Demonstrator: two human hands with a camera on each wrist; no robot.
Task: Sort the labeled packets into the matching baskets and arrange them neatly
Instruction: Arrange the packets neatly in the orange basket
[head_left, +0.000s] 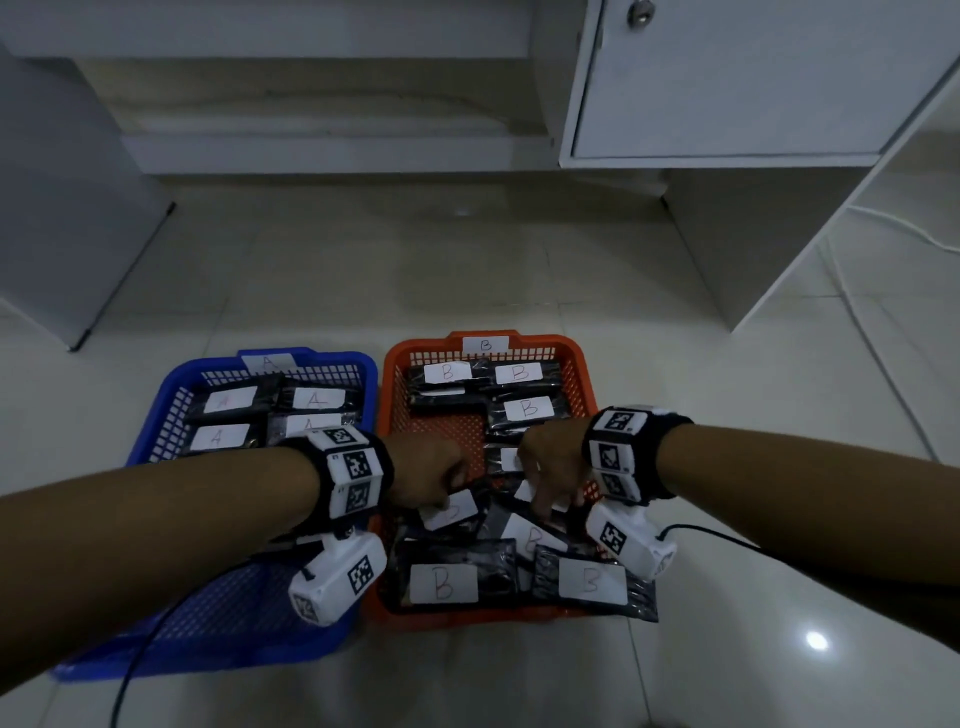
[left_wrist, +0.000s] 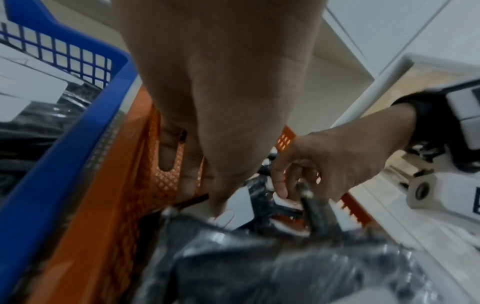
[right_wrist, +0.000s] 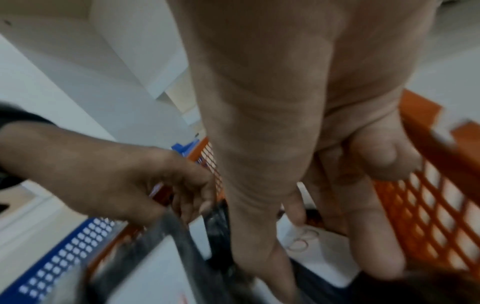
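Both hands are inside the orange basket (head_left: 395, 415): left hand (head_left: 426, 475) pinches a packet (head_left: 451, 512), right hand (head_left: 553, 467) fingers another packet (head_left: 530, 535), grip unclear

A person's right hand (right_wrist: 298, 144) is reaching down from twelve o'clock into an orange basket (right_wrist: 428, 216), its fingertips (right_wrist: 296, 216) touching the white label of a black packet (right_wrist: 306, 242) near the centre, while the little finger is curling in toward the palm at three o'clock. The left hand (right_wrist: 109, 176) is coming in from nine o'clock, its bent fingers closing on the edge of another black packet (right_wrist: 218, 222) just beside the right hand. A blue basket (right_wrist: 64, 263) is showing at seven o'clock, touching the orange one; the foreground is blurring.
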